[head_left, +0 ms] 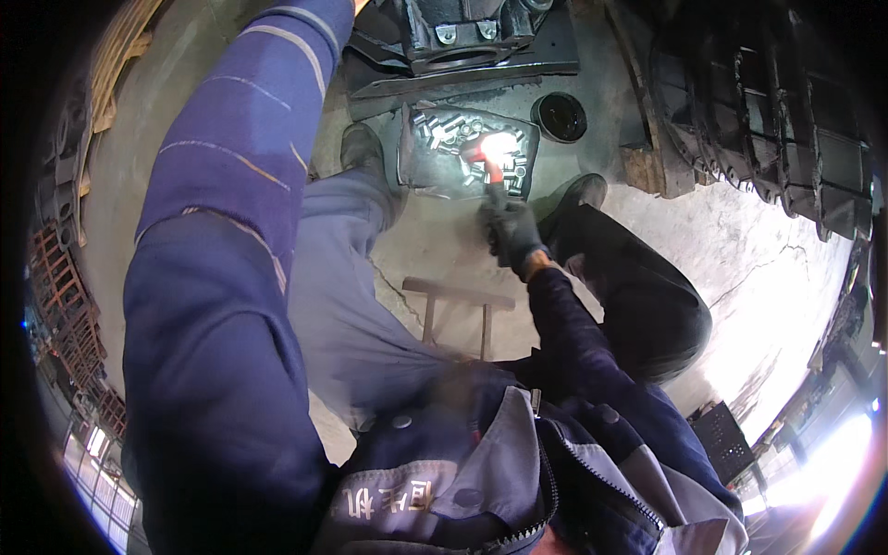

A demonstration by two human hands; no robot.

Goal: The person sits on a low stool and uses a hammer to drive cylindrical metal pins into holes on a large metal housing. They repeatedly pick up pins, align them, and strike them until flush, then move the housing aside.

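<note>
My right hand (511, 231), in a dark glove, is closed round the handle of a red-headed hammer (474, 150). Bright glare washes out one side of its head. Below the hammer, a shallow dark tray (412, 171) holds many small shiny metal sleeves (450, 129). My left arm (231, 139), in a blue sleeve, reaches up to the top edge. Only a sliver of my left hand (359, 5) shows there, beside a dark metal assembly (462, 42); its fingers are out of sight.
A round black container (561, 117) stands right of the tray. Dark ribbed metal parts (768, 120) are stacked at the right, near a wooden block (643, 171). A small metal stool frame (458, 294) sits between my legs. Rusty racks (69, 287) line the left.
</note>
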